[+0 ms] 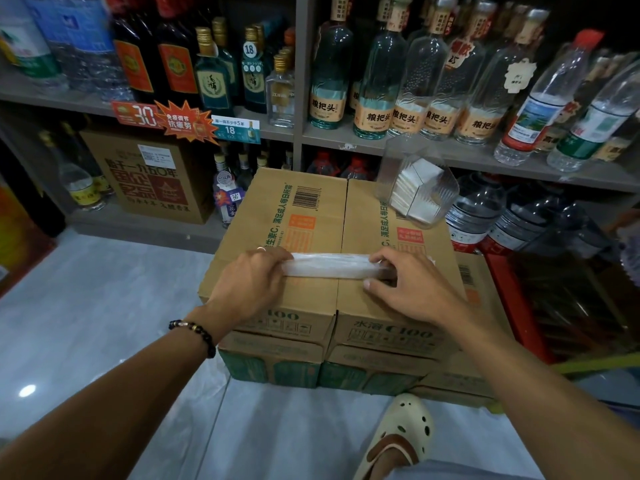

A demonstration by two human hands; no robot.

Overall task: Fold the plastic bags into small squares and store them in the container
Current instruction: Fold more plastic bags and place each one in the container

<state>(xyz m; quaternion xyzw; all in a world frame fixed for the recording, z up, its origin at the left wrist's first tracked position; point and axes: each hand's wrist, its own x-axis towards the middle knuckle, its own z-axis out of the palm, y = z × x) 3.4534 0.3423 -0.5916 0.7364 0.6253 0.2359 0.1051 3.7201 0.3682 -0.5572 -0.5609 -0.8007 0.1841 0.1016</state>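
A translucent white plastic bag [329,266], folded into a long narrow strip, lies across the top of two brown cardboard boxes [304,216]. My left hand [252,282] covers the strip's left end with curled fingers. My right hand [408,278] presses on the strip's right end, fingers bent over it and thumb stretched out in front on the box. A clear plastic container [415,188] lies tilted on the far right of the box top, with several folded white bags stacked inside.
Grey shelves [298,133] behind the boxes carry many glass and plastic bottles. Large water jugs [485,209] stand at the right beside a red crate [512,299]. More cartons sit under the top boxes. My foot in a cream clog [401,434] rests on the pale tiled floor.
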